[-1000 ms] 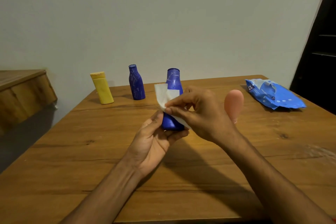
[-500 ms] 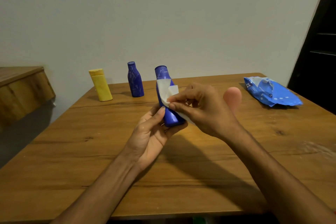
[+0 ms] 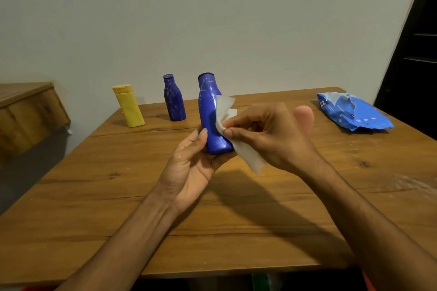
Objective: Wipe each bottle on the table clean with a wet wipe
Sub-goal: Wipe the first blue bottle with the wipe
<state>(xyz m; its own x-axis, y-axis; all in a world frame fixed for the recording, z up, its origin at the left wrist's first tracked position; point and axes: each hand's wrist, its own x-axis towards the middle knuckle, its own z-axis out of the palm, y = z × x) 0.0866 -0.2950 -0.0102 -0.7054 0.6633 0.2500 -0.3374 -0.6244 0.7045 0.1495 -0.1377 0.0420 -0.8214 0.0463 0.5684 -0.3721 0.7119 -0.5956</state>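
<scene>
My left hand [image 3: 189,168] grips the base of a large blue bottle [image 3: 209,111], holding it upright above the wooden table [image 3: 94,196]. My right hand [image 3: 272,134] pinches a white wet wipe [image 3: 227,113] against the bottle's right side; the wipe's lower end hangs below my fingers. A smaller blue bottle [image 3: 173,98] and a yellow bottle [image 3: 128,106] stand at the back left. A pink bottle [image 3: 303,113] shows partly behind my right hand.
A blue wet-wipe pack [image 3: 352,111] lies at the table's back right. A wooden ledge [image 3: 28,106] juts out at the left beyond the table. A dark doorway [image 3: 416,54] is at the right.
The wipe has slid from the bottle's left and front round to its right side. The bottle now stands more upright in my left hand.
</scene>
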